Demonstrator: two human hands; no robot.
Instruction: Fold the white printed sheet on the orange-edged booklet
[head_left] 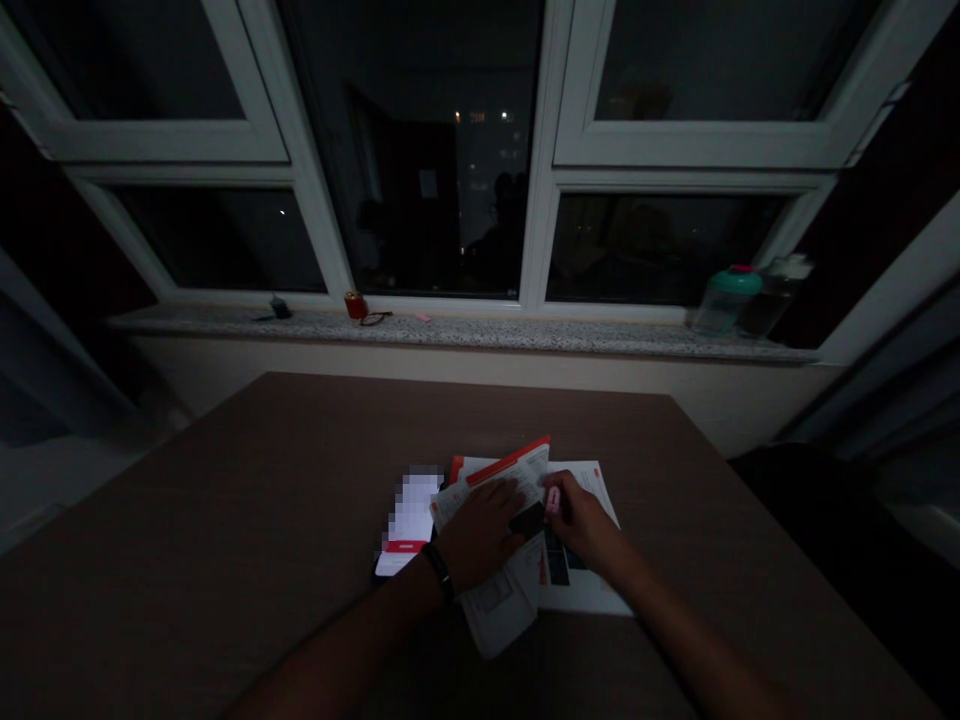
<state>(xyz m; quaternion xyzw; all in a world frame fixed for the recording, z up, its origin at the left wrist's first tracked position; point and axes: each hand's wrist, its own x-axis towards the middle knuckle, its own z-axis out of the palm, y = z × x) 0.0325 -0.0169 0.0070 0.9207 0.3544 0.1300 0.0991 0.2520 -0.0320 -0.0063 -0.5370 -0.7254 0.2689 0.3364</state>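
My left hand (482, 530), with a dark band on its wrist, lies spread on a printed sheet (502, 607) with an orange top edge. That sheet is tilted over another printed page (596, 597) on the table. Close to the sheet's right edge, my right hand (583, 520) pinches a small pink object (553, 499); its exact kind is too small to tell. A dark rectangle shows on the sheet between the hands. Left of the papers is a phone (409, 520) with a lit, partly pixelated screen.
The brown table (315, 460) stands below a window. On the speckled sill (480, 331) are a red jar (355, 305), a small dark bottle (280, 307) and a teal-topped container (724, 298). Dark fabric (847, 520) is at the right.
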